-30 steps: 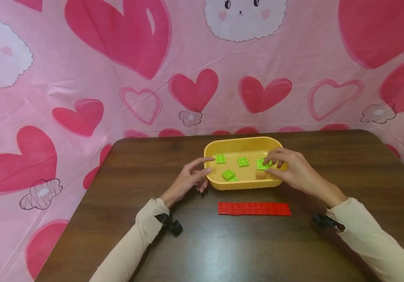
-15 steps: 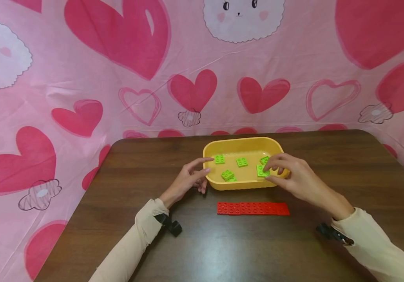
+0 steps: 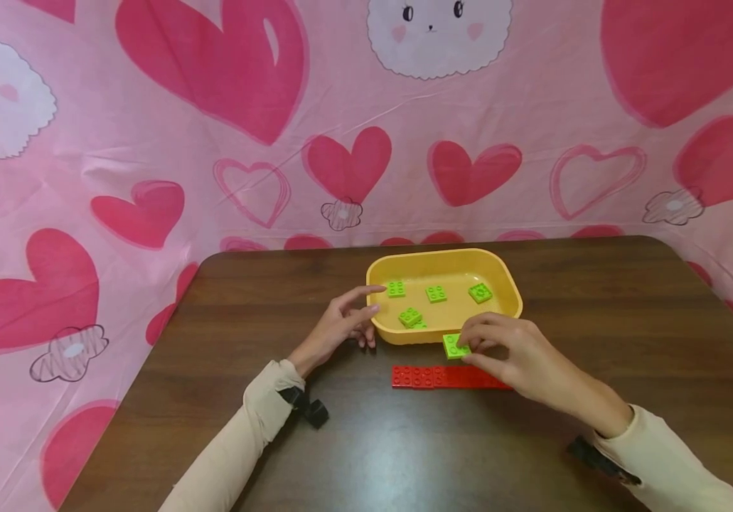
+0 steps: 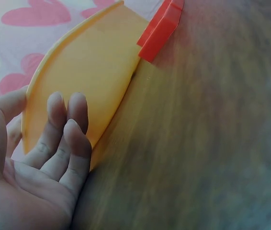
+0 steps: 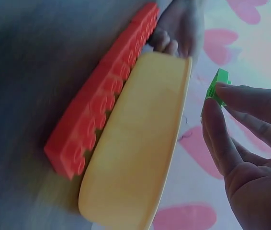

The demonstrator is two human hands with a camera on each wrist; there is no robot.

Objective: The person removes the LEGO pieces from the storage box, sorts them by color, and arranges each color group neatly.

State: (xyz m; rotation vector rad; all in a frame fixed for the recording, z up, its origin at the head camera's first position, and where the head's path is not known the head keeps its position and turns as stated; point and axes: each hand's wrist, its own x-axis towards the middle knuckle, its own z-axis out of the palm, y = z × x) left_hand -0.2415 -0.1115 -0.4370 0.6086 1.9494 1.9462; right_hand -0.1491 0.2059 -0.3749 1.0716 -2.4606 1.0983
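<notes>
A green toy brick (image 3: 454, 346) with studs on top is pinched between the thumb and fingers of my right hand (image 3: 507, 352). It is held in front of the yellow tray (image 3: 446, 334), close over a row of joined red bricks (image 3: 420, 377); the right hand hides that row's right end. In the right wrist view, thumb and fingertips hold the green brick's edges (image 5: 218, 86). My left hand (image 3: 343, 323) rests at the tray's left end, index finger and thumb at the rim. Its other fingers are loosely bent beside the wall, as the left wrist view shows.
Several green bricks lie inside the tray, among them one at the right (image 3: 480, 292) and one in the middle (image 3: 436, 294). One brick (image 3: 410, 316) leans on another at the front left. A pink heart-patterned cloth (image 3: 264, 107) hangs behind the brown table (image 3: 315, 455).
My right hand has lifted the green brick out of the tray's right side and brought it toward me, over the front rim. The left hand keeps its place at the tray.
</notes>
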